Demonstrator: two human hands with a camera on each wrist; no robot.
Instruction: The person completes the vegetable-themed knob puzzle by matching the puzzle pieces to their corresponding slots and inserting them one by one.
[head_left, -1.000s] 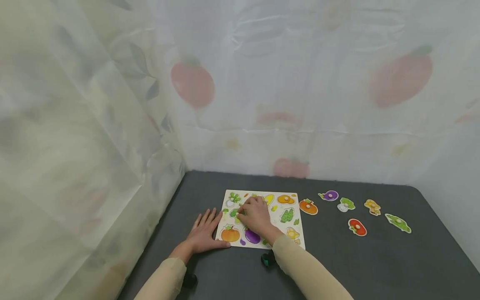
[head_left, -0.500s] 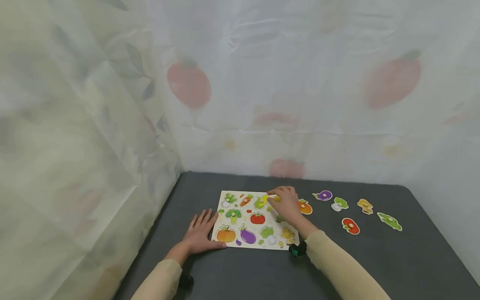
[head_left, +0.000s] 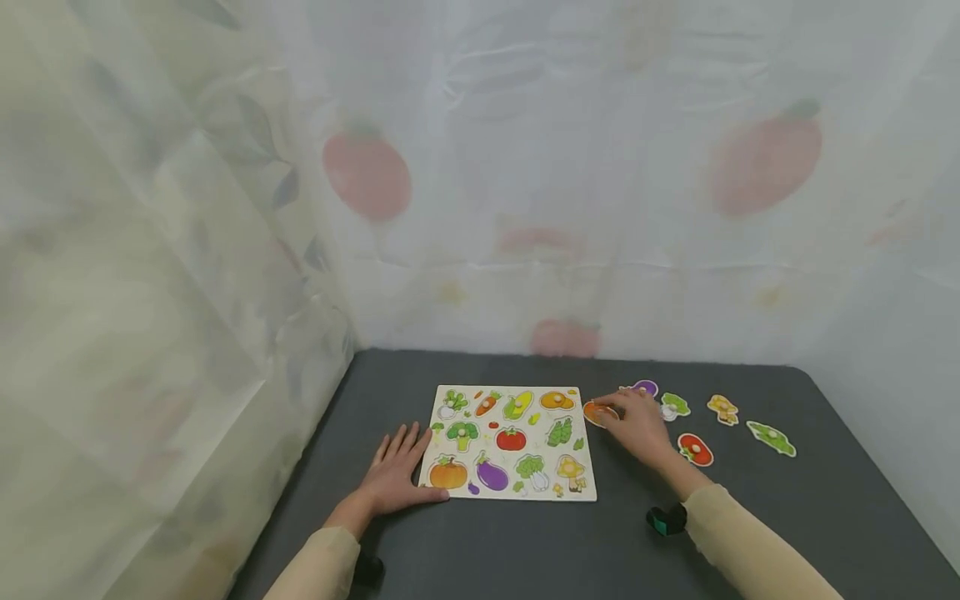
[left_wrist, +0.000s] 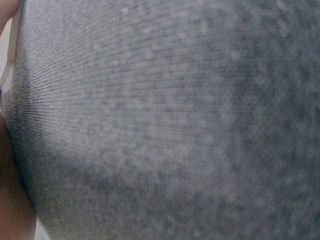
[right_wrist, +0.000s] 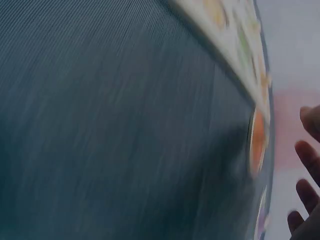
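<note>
My left hand [head_left: 392,477] lies with fingers spread at the left edge of a white vegetable puzzle board [head_left: 536,495], its thumb at the lower left corner. My right hand [head_left: 640,429] is over the orange pumpkin piece [head_left: 597,414] just right of the board, partly covering it. In the right wrist view, the fingertips [right_wrist: 308,150] are apart and hold nothing, with the pumpkin piece [right_wrist: 257,142] beneath. Knobbed pieces sit in the board, among them a carrot [head_left: 487,404], corn [head_left: 517,406] and broccoli [head_left: 462,433].
More knobbed pieces lie right of the board: purple eggplant [head_left: 646,387], leafy cabbage [head_left: 676,404], yellow mushroom [head_left: 723,408], red tomato [head_left: 695,450] and green pea pod [head_left: 772,438]. The dark grey table [head_left: 525,550] meets pale printed curtains [head_left: 450,325] at its back and left.
My right hand has left the board's left middle, where a broccoli piece now sits, and moved right across to the pumpkin piece. My left hand keeps its place at the board; the view shifts slightly.
</note>
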